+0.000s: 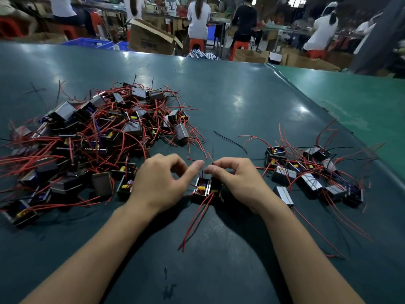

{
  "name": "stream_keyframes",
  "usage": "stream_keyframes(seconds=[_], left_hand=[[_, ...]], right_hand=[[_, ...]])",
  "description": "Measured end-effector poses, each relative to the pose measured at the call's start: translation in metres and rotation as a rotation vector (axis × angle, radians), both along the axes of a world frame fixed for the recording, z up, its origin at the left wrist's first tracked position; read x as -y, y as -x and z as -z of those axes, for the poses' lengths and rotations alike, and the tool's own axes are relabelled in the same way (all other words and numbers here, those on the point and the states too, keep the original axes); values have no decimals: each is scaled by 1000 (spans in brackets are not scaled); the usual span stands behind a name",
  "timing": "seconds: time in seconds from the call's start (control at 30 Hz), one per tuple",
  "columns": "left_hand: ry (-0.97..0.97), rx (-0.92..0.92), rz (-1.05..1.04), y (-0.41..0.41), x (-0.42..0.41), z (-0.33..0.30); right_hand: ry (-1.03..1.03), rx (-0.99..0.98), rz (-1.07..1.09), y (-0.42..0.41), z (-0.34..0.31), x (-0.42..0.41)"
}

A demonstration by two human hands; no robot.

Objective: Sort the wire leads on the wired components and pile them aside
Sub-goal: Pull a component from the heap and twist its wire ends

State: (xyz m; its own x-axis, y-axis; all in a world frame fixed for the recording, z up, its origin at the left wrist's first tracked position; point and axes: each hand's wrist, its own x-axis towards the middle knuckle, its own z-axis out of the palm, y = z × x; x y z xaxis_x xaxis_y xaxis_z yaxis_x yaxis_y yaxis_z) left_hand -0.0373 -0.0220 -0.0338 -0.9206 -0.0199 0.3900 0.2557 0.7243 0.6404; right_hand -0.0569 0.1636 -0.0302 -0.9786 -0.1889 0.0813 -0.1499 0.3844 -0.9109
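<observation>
Where hands (162, 183) meet, tangled pile (92, 137) leftward

A factory floor — a long green bench (241, 88) heaped with wired parts (92, 137), workers (198, 16) on red stools (196, 43) at further benches, cartons (151, 38) and blue crates (87, 42) around.

Dark teal table mat (230, 88) glossy, lamp glare on it; lighter green mat (355, 99) adjoins at right. Beyond far edge: open cardboard box (151, 38), blue plastic crates (87, 43), orange stools (196, 43). Workers (199, 17) seated with backs turned at farther benches. More cardboard boxes (306, 60) on floor at right.
</observation>
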Motion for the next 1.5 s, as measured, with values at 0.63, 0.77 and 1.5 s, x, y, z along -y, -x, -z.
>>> stream_keyframes(seconds=[0.63,0.77,1.5], left_hand=[[-783,386,250,16,-11,-3],[-622,283,147,13,-9,1],[-598,245,236,6,-14,1]], right_hand=[[150,-126,71,5,11,9],[102,-130,83,5,10,10],[256,-187,28,0,3,13]])
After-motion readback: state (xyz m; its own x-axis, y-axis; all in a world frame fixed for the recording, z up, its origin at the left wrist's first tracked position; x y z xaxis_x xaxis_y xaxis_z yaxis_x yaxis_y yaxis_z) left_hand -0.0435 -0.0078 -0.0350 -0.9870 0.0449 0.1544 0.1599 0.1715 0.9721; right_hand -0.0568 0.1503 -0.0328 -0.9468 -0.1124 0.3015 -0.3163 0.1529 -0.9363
